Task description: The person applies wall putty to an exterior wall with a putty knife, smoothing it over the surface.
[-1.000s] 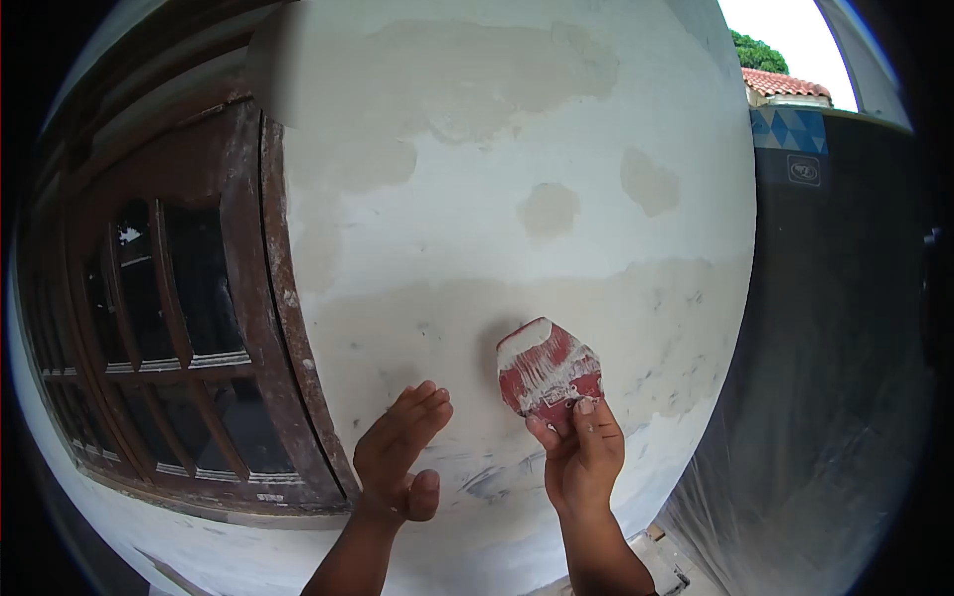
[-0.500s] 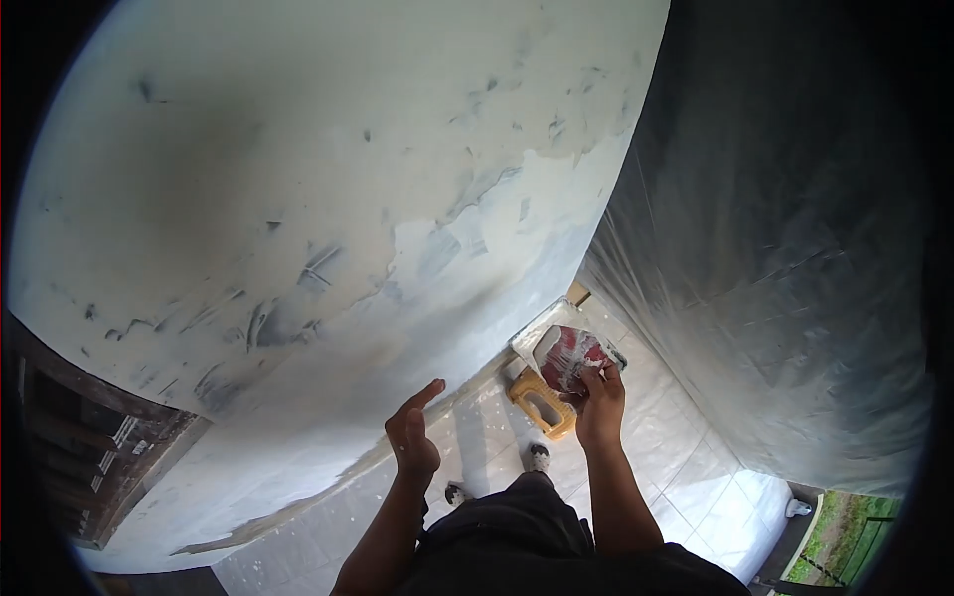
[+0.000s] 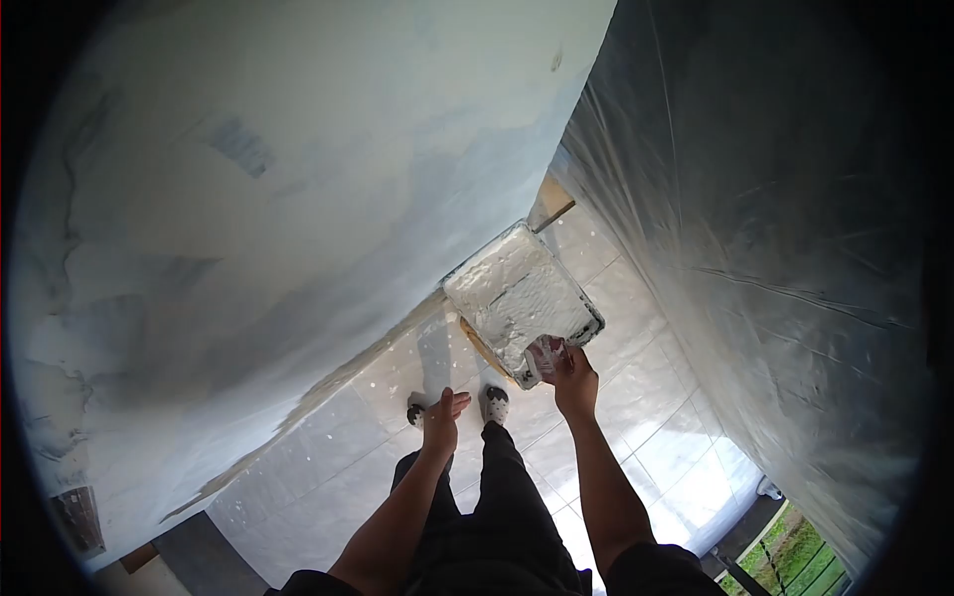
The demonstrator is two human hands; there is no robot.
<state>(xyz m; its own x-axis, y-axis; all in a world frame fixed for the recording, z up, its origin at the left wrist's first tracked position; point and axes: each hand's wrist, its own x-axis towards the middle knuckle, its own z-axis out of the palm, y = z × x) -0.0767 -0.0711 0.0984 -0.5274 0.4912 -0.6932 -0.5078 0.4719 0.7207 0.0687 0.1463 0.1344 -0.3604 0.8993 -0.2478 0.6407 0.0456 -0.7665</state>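
Note:
My right hand (image 3: 574,385) grips a reddish, putty-smeared scraper (image 3: 544,360), its blade over the near edge of a rectangular tray (image 3: 594,326). White putty (image 3: 517,283) fills the tray, its surface uneven and ridged. My left hand (image 3: 443,422) hangs free in front of my legs, fingers stretched out and holding nothing. Beside both hands, on the left, runs a white wall (image 3: 328,228) with grey patches and smears. Part of the scraper is hidden behind my fingers.
Under the tray shows the edge of a yellow stool (image 3: 484,350). Clear plastic sheeting (image 3: 755,258) hangs along the right. Light floor tiles (image 3: 636,387) carry white specks. A dark-framed opening (image 3: 78,519) sits low in the wall at left.
My right hand has lowered the scraper to the tray's near edge. My left hand has dropped from near the wall. The view has tilted down, bringing the whole tray into sight.

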